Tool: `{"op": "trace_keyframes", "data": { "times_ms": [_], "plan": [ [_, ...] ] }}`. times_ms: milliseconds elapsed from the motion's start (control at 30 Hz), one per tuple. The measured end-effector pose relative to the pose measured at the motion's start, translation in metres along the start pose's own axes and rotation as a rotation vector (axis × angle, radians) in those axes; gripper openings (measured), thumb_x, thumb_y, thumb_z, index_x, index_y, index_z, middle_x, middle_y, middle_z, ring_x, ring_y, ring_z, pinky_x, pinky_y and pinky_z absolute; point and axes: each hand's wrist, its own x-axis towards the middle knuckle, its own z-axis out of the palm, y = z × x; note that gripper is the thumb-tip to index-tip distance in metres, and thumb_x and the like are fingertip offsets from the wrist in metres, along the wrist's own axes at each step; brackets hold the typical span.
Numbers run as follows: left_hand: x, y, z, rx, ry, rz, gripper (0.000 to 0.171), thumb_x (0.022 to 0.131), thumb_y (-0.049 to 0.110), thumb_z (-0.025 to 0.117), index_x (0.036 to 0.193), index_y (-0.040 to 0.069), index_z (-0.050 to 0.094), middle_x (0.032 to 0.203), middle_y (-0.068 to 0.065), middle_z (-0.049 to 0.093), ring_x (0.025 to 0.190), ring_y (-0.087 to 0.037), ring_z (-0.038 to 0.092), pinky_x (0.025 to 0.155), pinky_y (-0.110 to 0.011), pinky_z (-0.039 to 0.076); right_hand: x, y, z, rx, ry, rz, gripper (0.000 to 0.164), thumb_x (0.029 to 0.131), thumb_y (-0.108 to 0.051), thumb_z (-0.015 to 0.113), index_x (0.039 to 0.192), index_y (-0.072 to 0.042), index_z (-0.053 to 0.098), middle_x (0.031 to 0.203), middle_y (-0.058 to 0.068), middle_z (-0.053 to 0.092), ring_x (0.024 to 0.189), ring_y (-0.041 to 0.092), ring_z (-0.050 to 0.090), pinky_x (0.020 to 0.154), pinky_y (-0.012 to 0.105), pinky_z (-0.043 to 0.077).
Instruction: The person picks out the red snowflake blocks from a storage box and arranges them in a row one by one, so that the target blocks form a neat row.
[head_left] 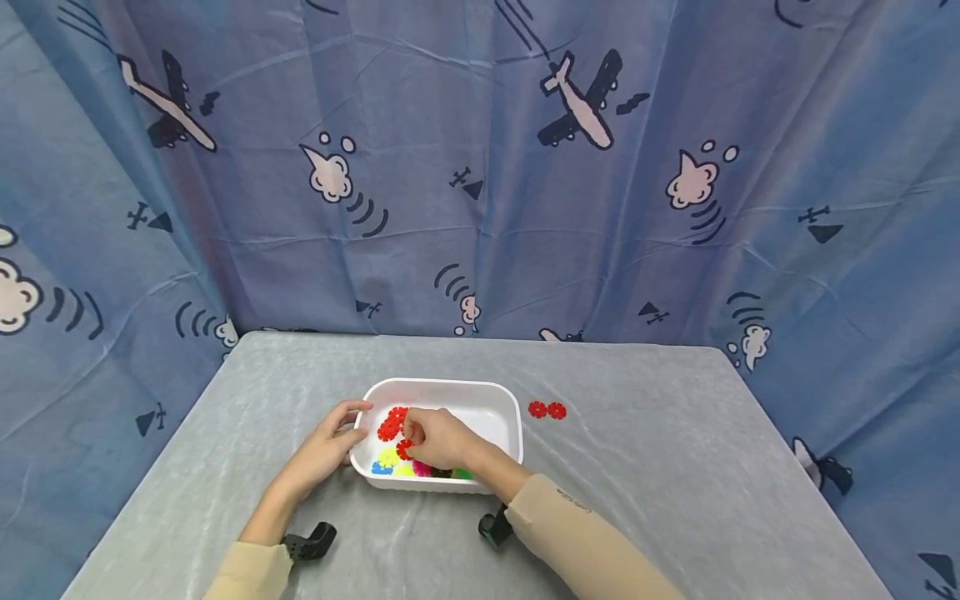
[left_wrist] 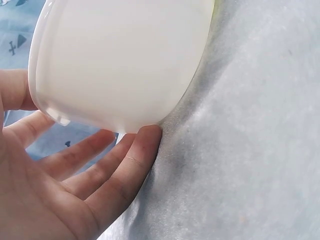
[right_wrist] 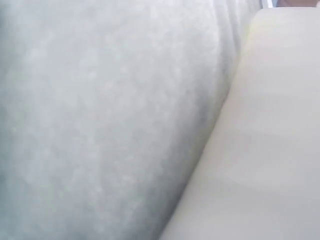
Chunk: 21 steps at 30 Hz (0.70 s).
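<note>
A white plastic tray (head_left: pixel 487 417) stands on the table, holding several notched plastic snowflake discs. My left hand (head_left: pixel 324 450) grips the tray's left end, thumb and a finger at its rim. In the left wrist view, fingers (left_wrist: pixel 145 145) of that hand lie against the tray's outer wall (left_wrist: pixel 125 60). My right hand (head_left: pixel 442 439) is inside the tray, fingers curled, pinching a red snowflake disc (head_left: pixel 404 450) at the thumb tip. Other red discs (head_left: pixel 388 429) lie left of these fingertips. The right wrist view shows only sleeve and tablecloth.
Two red snowflake discs (head_left: pixel 547 410) lie side by side on the grey tablecloth (head_left: pixel 660 467), right of the tray. Yellow discs (head_left: pixel 387 457), a blue disc (head_left: pixel 382 468) and pink and green ones lie along the tray's near side. A blue patterned curtain (head_left: pixel 480 167) hangs behind the table.
</note>
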Motion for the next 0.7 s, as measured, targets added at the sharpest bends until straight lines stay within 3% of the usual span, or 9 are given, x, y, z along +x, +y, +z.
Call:
{"op": "trace_keyframes", "data": {
  "times_ms": [333,700],
  "plan": [
    [-0.001,-0.001,0.001,-0.010,-0.004,-0.009,0.043,0.103,0.009,0.053,0.145,0.005,0.045,0.143,-0.027,0.044,0.104,-0.030,0.063,0.070,-0.030,0.055,-0.017,0.006,-0.025,0.066,0.043,-0.060,0.013,0.088,-0.005,0.074,0.096,-0.008,0.064,0.072,-0.004,0.057,0.063,0.010,0.051,0.059,0.023,0.043],
    [-0.001,0.000,0.000,-0.020,-0.011,-0.003,0.043,0.103,0.010,0.054,0.145,0.005,0.044,0.143,-0.027,0.044,0.108,-0.031,0.062,0.073,-0.033,0.057,-0.047,0.013,-0.055,0.084,0.132,-0.115,0.014,0.089,-0.003,0.072,0.093,-0.012,0.062,0.075,-0.005,0.057,0.070,0.013,0.054,0.064,0.026,0.047]
  ]
}}
